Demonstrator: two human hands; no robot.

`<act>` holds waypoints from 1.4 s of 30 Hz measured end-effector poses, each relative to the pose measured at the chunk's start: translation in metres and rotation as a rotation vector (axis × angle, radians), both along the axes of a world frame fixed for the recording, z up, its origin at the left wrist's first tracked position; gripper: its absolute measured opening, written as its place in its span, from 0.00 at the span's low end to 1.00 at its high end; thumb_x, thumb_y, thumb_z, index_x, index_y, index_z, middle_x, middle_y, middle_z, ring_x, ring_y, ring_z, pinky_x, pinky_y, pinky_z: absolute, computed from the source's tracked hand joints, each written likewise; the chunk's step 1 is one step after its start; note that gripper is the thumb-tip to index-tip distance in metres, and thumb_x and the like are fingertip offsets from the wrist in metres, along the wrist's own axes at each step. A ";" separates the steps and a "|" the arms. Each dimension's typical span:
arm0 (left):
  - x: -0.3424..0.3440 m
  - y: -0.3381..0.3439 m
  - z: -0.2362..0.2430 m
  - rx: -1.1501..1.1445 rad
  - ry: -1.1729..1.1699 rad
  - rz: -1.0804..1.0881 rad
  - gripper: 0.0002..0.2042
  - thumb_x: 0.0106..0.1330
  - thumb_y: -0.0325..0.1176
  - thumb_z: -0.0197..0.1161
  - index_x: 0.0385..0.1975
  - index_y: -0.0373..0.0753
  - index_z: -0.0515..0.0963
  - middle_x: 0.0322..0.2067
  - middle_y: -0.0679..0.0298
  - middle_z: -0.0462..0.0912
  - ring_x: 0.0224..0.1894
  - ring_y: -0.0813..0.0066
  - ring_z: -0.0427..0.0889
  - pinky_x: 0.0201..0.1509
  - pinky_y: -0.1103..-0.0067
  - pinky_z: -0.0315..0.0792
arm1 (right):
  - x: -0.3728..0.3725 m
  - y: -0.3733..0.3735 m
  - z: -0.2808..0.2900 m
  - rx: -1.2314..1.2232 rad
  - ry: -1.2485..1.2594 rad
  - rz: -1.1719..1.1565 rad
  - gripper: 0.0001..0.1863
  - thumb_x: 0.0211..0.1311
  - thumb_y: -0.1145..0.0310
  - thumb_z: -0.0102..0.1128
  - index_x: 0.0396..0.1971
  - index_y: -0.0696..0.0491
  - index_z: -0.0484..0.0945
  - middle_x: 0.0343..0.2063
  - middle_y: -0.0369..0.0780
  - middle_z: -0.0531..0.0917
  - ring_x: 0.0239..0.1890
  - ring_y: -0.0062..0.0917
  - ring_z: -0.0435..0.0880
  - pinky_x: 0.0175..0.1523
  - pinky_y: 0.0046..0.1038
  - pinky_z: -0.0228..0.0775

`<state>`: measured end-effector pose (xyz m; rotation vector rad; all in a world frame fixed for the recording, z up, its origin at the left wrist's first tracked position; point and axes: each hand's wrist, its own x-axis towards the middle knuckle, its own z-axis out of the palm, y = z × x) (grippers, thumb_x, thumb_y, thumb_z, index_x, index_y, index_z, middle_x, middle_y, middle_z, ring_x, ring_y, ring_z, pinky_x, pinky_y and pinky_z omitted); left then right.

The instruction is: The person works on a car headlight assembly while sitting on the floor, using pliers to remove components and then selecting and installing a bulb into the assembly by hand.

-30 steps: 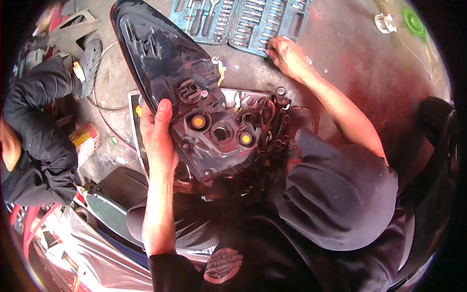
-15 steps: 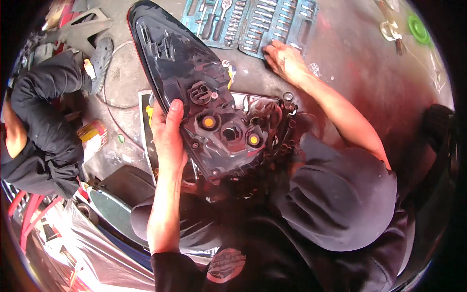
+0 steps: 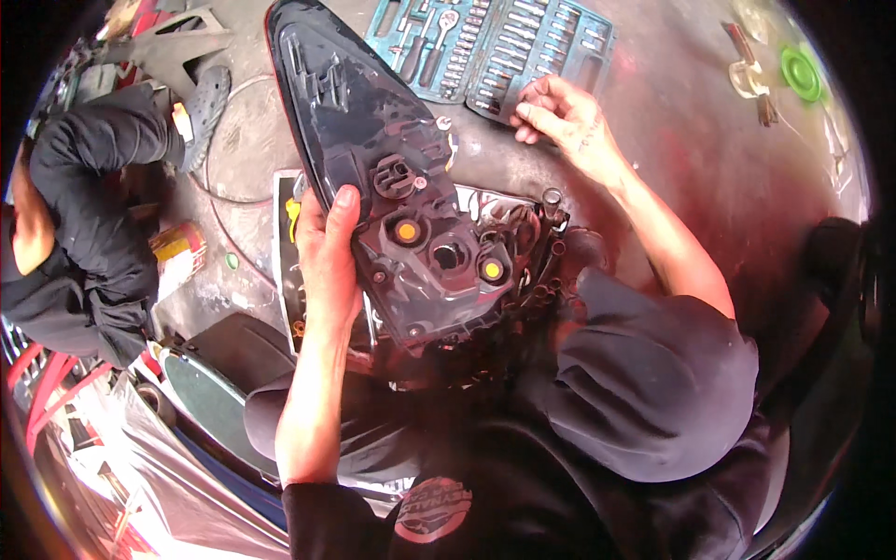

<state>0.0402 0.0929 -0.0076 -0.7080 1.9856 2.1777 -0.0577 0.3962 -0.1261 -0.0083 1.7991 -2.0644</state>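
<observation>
My left hand point(image 3: 327, 257) grips the left edge of a black plastic vehicle light assembly point(image 3: 411, 210), its thumb lying on the back face. The back is turned up and shows bulb sockets, two with yellow centres, and an open round hole. My right hand point(image 3: 567, 117) hovers at the near edge of an opened blue socket set point(image 3: 457, 98), thumb and fingers pinched together. Whatever is between those fingertips is too small to make out. Ratchet handles and rows of sockets lie in the case.
Beneath the light assembly is a tray point(image 3: 285, 224) with loose metal tools and sockets point(image 3: 553, 210). At left sits another person in dark trousers point(image 3: 103, 149). A cable point(image 3: 219, 196) runs over the floor, and a green ring point(image 3: 801, 75) lies at far right.
My right hand has lifted off the socket case and drawn back slightly to the right, turning so its fingertips show. The light assembly stays in my left hand.
</observation>
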 end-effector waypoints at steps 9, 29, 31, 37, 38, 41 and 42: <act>0.000 0.008 0.009 0.118 0.006 0.018 0.17 0.74 0.38 0.66 0.56 0.36 0.76 0.47 0.63 0.85 0.46 0.76 0.83 0.52 0.77 0.78 | 0.013 -0.012 0.067 0.321 0.384 0.140 0.15 0.65 0.64 0.68 0.46 0.58 0.85 0.34 0.38 0.86 0.36 0.21 0.84 0.44 0.27 0.76; 0.005 0.015 0.017 0.090 0.065 -0.035 0.22 0.70 0.39 0.71 0.56 0.35 0.73 0.46 0.63 0.85 0.45 0.79 0.82 0.52 0.78 0.77 | 0.021 -0.040 0.120 0.343 0.766 0.405 0.11 0.66 0.69 0.65 0.41 0.62 0.82 0.34 0.47 0.84 0.38 0.44 0.85 0.43 0.39 0.76; 0.005 0.014 0.016 0.064 0.077 -0.059 0.22 0.70 0.39 0.71 0.56 0.35 0.73 0.46 0.63 0.85 0.45 0.79 0.82 0.51 0.78 0.77 | 0.021 -0.040 0.119 0.344 0.726 0.431 0.11 0.66 0.69 0.65 0.41 0.62 0.82 0.34 0.47 0.84 0.38 0.44 0.85 0.43 0.39 0.76; 0.003 0.017 0.018 0.045 0.069 -0.077 0.22 0.70 0.39 0.71 0.56 0.34 0.74 0.44 0.63 0.85 0.43 0.79 0.83 0.49 0.79 0.78 | 0.020 -0.042 0.115 0.319 0.766 0.427 0.12 0.66 0.68 0.65 0.40 0.62 0.82 0.34 0.48 0.84 0.39 0.45 0.84 0.43 0.40 0.75; 0.003 0.017 0.019 0.045 0.067 -0.075 0.22 0.70 0.39 0.71 0.56 0.34 0.74 0.44 0.63 0.85 0.43 0.79 0.83 0.49 0.79 0.78 | 0.019 -0.042 0.117 0.332 0.794 0.427 0.11 0.65 0.69 0.65 0.40 0.62 0.82 0.33 0.49 0.84 0.38 0.45 0.84 0.42 0.40 0.75; 0.003 0.020 0.021 -0.003 0.071 -0.064 0.22 0.69 0.39 0.73 0.54 0.34 0.75 0.43 0.63 0.85 0.42 0.79 0.82 0.49 0.79 0.77 | 0.020 -0.044 0.122 0.357 0.744 0.447 0.10 0.65 0.69 0.65 0.39 0.62 0.82 0.31 0.50 0.83 0.35 0.46 0.84 0.41 0.40 0.74; 0.003 0.020 0.021 -0.061 0.070 -0.076 0.22 0.67 0.40 0.74 0.53 0.33 0.75 0.42 0.63 0.85 0.42 0.79 0.82 0.48 0.79 0.77 | 0.021 -0.044 0.123 0.368 0.668 0.466 0.10 0.65 0.70 0.65 0.39 0.62 0.81 0.30 0.50 0.83 0.34 0.46 0.84 0.40 0.41 0.74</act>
